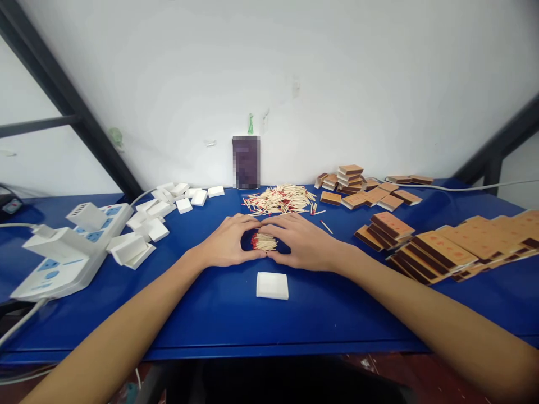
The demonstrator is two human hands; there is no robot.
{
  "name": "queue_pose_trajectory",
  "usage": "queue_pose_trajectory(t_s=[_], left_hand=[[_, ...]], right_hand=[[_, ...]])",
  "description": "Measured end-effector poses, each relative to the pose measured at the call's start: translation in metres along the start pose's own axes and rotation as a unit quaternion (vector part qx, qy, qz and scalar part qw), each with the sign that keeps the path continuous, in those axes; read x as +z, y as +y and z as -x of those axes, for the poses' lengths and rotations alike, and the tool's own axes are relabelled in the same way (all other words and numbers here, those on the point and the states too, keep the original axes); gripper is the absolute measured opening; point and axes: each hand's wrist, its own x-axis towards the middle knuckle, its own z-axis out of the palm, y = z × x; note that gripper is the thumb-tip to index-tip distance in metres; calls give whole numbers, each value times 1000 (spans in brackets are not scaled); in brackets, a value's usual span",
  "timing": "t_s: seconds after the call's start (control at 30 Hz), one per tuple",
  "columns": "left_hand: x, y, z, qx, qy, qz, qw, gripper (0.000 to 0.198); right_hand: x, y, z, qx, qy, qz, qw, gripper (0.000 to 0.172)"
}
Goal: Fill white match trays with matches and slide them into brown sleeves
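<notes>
A small bundle of matches [265, 242], red heads to the left, lies on the blue table between my two hands. My left hand [227, 241] curves around its left side, thumb and fingers gathered in. Around the right side my right hand [301, 241] bends the same way, its fingertips meeting the left ones above and its thumb below. Just nearer to me sits a white matchbox tray [272, 285]. Behind my hands spreads a loose pile of matches [286, 200].
White matchbox trays [158, 209] lie scattered at the left, beside a white power strip [71, 264] with plugs and cables. At the right are stacks of brown matchbox sleeves [446, 241], with more sleeves [350, 179] by the wall. A dark box [246, 161] stands against the wall.
</notes>
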Motion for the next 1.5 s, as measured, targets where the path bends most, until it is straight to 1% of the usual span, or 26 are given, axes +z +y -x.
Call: queue_pose_trajectory(t_s=[0.13,0.2,0.3,0.37,0.5,0.67,0.77,0.9,1.13,1.27,1.5], left_hand=[[3,-5,-6,-6,24,-4,1000,50],[5,-8,-8,-10,35,-6,999,47],[6,-10,-9,-2,48,-5,999,45],[6,-10,-8,11,54,-11,998,44],[2,-6,-3,37,68,-28,997,39],[-3,2,2,72,59,-35,995,21],[-4,4,3,76,54,-38,995,16],[-5,6,4,78,49,-47,995,16],[-6,6,3,79,31,-69,994,24],[-6,4,3,79,36,-79,993,26],[-5,4,4,75,37,-80,993,28]], right_hand=[[10,11,-6,11,11,-3,1000,24],[13,15,-8,22,13,1,1000,22],[14,19,-8,28,27,14,999,23],[13,19,-6,19,44,23,999,24],[11,16,0,-1,66,51,997,14],[12,10,1,3,72,77,994,17],[12,7,0,-5,63,68,996,17],[12,5,2,-11,60,68,996,19],[13,6,1,19,29,81,996,19],[12,3,0,26,11,83,996,21],[10,-3,0,49,-3,89,995,22]])
